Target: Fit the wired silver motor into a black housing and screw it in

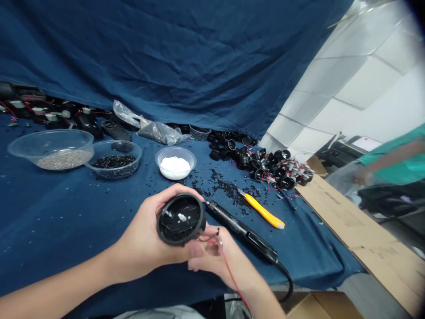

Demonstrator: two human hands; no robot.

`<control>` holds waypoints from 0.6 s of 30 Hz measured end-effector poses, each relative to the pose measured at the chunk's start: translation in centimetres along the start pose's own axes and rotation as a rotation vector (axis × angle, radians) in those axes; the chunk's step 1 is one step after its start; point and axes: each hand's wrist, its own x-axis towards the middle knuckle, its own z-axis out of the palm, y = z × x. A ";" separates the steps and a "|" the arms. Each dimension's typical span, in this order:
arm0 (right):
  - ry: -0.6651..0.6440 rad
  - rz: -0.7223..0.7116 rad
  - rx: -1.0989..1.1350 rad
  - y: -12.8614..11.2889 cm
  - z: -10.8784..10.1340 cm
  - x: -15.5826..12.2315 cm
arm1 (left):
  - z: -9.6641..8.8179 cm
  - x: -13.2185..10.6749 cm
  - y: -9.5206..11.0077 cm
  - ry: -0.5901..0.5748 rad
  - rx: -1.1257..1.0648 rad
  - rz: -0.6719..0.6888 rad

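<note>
My left hand (149, 235) is wrapped round a round black plastic housing (181, 219), its open side tilted toward me. White dabs that look like grease show inside the housing. My right hand (215, 254) is closed at the housing's lower right side, by red and black wires (229, 266) that trail down from there. Whatever its fingertips pinch is partly hidden. Just beyond the hands, a black corded electric screwdriver (244, 232) lies on the blue cloth. A yellow utility knife (264, 210) rests to the right of it.
Clear bowls hold silver screws (63, 159), black screws (114, 163) and a white substance (175, 165). Small black bits (229, 188) are scattered on the cloth. Black wired parts (265, 166) are heaped at the back right. Cardboard (358, 226) lines the right edge; a person (392, 155) stands beyond.
</note>
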 end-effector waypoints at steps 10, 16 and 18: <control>0.772 -0.023 -1.570 -1.4 -18.3 -2.7 | -1.6 0.0 -0.2 -0.128 0.182 -0.142; 0.613 0.051 -1.605 -0.9 -22.0 -1.3 | -2.2 -0.4 -1.1 -0.206 0.139 -0.149; 0.578 0.028 -1.437 -1.9 -20.3 -1.5 | -2.2 -0.3 -1.2 -0.156 0.223 -0.067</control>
